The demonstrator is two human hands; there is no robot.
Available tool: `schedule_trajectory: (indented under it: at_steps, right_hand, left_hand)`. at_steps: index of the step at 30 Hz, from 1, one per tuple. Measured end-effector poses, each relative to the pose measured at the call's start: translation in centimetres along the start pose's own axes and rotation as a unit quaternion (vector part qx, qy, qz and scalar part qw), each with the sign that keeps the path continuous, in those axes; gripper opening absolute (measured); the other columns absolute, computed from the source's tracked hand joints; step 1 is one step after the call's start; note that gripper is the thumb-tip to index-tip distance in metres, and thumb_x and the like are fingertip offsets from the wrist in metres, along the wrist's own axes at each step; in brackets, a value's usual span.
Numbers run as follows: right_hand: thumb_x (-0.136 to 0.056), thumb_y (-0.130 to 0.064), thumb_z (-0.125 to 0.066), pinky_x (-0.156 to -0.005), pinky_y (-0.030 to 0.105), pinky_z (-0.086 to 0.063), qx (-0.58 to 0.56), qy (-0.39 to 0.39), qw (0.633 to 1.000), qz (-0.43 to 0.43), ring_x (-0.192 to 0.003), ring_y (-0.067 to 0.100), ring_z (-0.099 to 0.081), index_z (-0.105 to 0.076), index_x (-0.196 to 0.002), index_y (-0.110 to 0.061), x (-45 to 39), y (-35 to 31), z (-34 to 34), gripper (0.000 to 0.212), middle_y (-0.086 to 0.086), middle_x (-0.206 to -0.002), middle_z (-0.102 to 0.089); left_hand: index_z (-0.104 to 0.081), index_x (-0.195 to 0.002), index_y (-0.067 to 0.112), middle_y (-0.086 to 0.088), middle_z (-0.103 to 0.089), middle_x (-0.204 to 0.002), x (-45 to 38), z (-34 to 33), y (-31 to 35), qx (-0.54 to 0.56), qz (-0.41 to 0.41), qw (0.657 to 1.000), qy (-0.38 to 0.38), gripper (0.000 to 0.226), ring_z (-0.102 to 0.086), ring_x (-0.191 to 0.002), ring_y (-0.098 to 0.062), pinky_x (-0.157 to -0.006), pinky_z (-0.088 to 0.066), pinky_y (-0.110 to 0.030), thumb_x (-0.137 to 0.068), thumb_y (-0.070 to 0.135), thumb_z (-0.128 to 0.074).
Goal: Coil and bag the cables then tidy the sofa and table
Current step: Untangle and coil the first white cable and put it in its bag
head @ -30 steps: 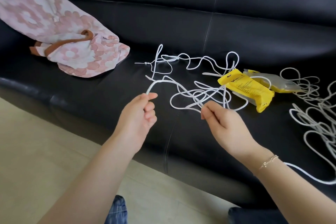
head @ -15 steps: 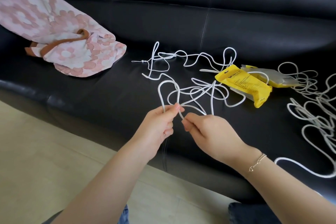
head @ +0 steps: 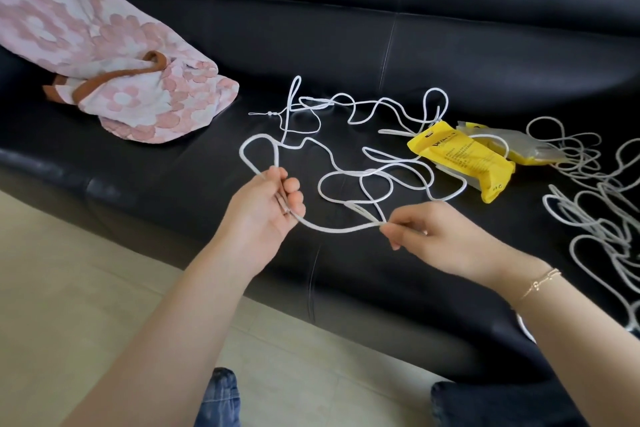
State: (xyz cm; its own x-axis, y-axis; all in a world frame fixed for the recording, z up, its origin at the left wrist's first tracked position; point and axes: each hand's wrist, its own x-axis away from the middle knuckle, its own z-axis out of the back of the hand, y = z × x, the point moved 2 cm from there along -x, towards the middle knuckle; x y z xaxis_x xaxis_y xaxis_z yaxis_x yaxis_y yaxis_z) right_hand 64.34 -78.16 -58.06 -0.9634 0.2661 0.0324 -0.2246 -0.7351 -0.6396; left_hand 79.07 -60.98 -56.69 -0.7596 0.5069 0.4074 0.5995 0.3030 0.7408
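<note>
A long white cable (head: 372,163) sprawls in loose loops across the black sofa seat (head: 156,184). My left hand (head: 268,208) grips a small loop of it that stands up above the fingers. My right hand (head: 436,236) pinches the same cable between thumb and fingertips, a short slack stretch sagging between the two hands. A yellow packaging bag (head: 464,158) lies on the seat to the right, with a second, mostly clear bag (head: 519,146) behind it. Another tangled white cable (head: 599,215) lies at the far right.
A pink and white floral blanket (head: 104,55) with a brown strap is heaped at the sofa's left end. Beige floor (head: 69,288) runs along the front of the sofa. My knees in dark trousers show at the bottom edge.
My hands were close together half a second ago and have drawn apart, the right one moving right. A length of cable now hangs between them, and the left hand keeps its loop.
</note>
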Motion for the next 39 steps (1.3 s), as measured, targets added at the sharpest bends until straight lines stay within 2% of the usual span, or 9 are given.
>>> schedule_trajectory:
  at_steps: [5, 9, 16, 18, 22, 26, 31, 35, 39]
  right_hand:
    - [-0.099, -0.027, -0.05, -0.057, 0.024, -0.033, -0.109, 0.013, 0.994, -0.024, -0.056, 0.008, -0.04, -0.063, -0.075, -0.023, -0.1, -0.4, -0.3, 0.028, -0.008, -0.059, -0.046]
    - [-0.099, -0.022, -0.05, -0.058, 0.026, -0.034, -0.155, 0.019, 0.987, -0.032, -0.06, 0.012, -0.042, -0.065, -0.078, -0.022, -0.3, -0.7, -0.4, 0.026, -0.001, -0.064, -0.047]
    - [-0.088, -0.034, -0.067, -0.057, 0.026, -0.041, -0.116, 0.108, 0.987, 0.036, -0.058, 0.015, -0.052, -0.069, -0.076, -0.02, -0.4, -1.3, -0.1, 0.019, 0.004, -0.065, -0.062]
    - [-0.084, -0.039, -0.071, -0.055, 0.023, -0.038, -0.136, 0.131, 0.981, 0.038, -0.056, 0.015, -0.048, -0.066, -0.07, -0.015, -0.5, -1.3, 0.3, 0.028, 0.005, -0.062, -0.058]
    - [-0.083, -0.044, -0.071, -0.057, 0.02, -0.034, -0.207, 0.137, 0.969, 0.003, -0.055, 0.015, -0.037, -0.051, -0.057, -0.011, -0.6, -0.8, 0.9, 0.047, 0.005, -0.057, -0.042]
    - [-0.095, -0.026, -0.054, -0.093, 0.033, -0.047, -0.351, 0.081, 0.933, 0.028, -0.065, 0.029, -0.055, -0.053, -0.051, -0.005, -0.9, -1.1, 1.2, 0.049, 0.013, -0.057, -0.052]
    - [-0.084, -0.02, -0.047, -0.049, 0.029, -0.027, -0.425, 0.091, 0.9, 0.019, -0.047, 0.018, -0.023, -0.051, -0.059, -0.004, -1.1, -0.9, 2.1, 0.029, 0.001, -0.049, -0.027]
    - [-0.087, -0.016, -0.054, -0.049, 0.031, -0.017, -0.34, 0.103, 0.935, 0.002, -0.047, 0.018, -0.025, -0.054, -0.064, -0.004, -1.0, -0.2, 2.4, 0.026, 0.004, -0.048, -0.032]
    - [-0.1, -0.012, -0.048, -0.049, 0.03, -0.021, -0.318, 0.124, 0.939, -0.039, -0.045, 0.016, -0.029, -0.055, -0.067, -0.004, -0.9, 0.1, 2.4, 0.035, 0.005, -0.049, -0.035]
  left_hand:
    - [-0.054, -0.095, 0.006, 0.008, -0.036, -0.052, -0.2, -0.5, -1.8, -0.262, -0.032, 0.962, -0.075, 0.024, -0.028, -0.046, -0.006, -0.05, -0.024, -0.02, -0.107, 0.018, -0.037]
    - [-0.067, -0.103, 0.024, 0.022, -0.049, -0.051, 0.9, -1.0, -2.6, -0.475, -0.043, 0.865, -0.155, 0.02, -0.047, -0.048, 0.002, -0.059, -0.035, -0.016, -0.102, 0.03, -0.047]
    - [-0.072, -0.095, 0.02, -0.008, -0.063, -0.091, 1.6, -0.8, -3.4, -0.592, -0.036, 0.772, -0.228, 0.023, -0.057, -0.086, -0.011, -0.081, -0.041, -0.021, -0.096, 0.036, -0.057]
    - [-0.07, -0.084, 0.025, 0.01, -0.062, -0.08, 1.6, -0.6, -3.5, -0.611, -0.037, 0.76, -0.22, 0.025, -0.054, -0.077, -0.001, -0.075, -0.04, -0.019, -0.098, 0.036, -0.053]
    - [-0.061, -0.076, 0.026, 0.035, -0.059, -0.076, 1.4, -0.7, -2.8, -0.575, -0.038, 0.79, -0.209, 0.029, -0.051, -0.073, 0.015, -0.075, -0.037, -0.018, -0.101, 0.034, -0.048]
    - [-0.057, -0.082, 0.013, 0.002, -0.076, -0.093, 1.9, -1.1, -2.0, -0.476, -0.009, 0.841, -0.256, 0.029, -0.07, -0.085, -0.011, -0.081, -0.051, -0.02, -0.105, 0.022, -0.041]
    - [-0.057, -0.091, 0.012, 0.002, -0.053, -0.064, 1.8, -0.9, -0.9, -0.339, -0.002, 0.912, -0.231, 0.019, -0.051, -0.058, -0.011, -0.061, -0.043, -0.02, -0.103, 0.02, -0.043]
    - [-0.054, -0.09, 0.013, 0.003, -0.043, -0.065, 1.4, -0.7, -0.4, -0.143, 0.053, 0.967, -0.206, 0.015, -0.044, -0.056, -0.01, -0.059, -0.047, -0.021, -0.1, 0.02, -0.045]
    - [-0.057, -0.092, 0.007, -0.006, -0.068, -0.077, 1.0, -0.3, 0.3, -0.033, 0.034, 0.987, -0.153, 0.017, -0.071, -0.076, -0.02, -0.074, -0.061, -0.032, -0.102, 0.011, -0.044]
